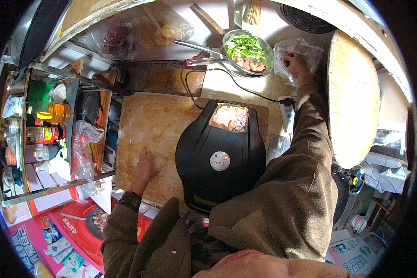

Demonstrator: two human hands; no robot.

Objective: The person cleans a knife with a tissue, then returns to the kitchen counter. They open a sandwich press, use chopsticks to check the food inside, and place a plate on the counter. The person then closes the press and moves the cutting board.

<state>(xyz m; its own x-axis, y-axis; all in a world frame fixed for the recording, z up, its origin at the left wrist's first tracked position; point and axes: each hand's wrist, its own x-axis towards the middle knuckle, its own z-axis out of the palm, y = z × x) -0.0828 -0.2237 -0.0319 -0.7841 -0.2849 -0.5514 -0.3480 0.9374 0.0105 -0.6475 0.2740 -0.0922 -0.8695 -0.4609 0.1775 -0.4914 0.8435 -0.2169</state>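
My left hand [146,172] rests on the wooden board [139,118], left of a black electric griddle [201,160], and holds nothing. The griddle has its lid down and sits on the board, its cord running from the back. My right hand [297,66] reaches far forward to a clear plastic bag [311,50], its fingers partly hidden in the plastic. I cannot tell whether they grip anything. Left of the bag stands a metal pan [269,52] holding chopped green vegetables [245,47] and pinkish sliced pieces [252,65].
A round wooden board [352,100] stands on edge beside my right arm. The griddle's plug sits in a white power strip [286,114]. On the left, a metal rack [55,187] carries an oil bottle [52,112] and several other bottles. Plastic-wrapped goods [118,38] lie at the back left.
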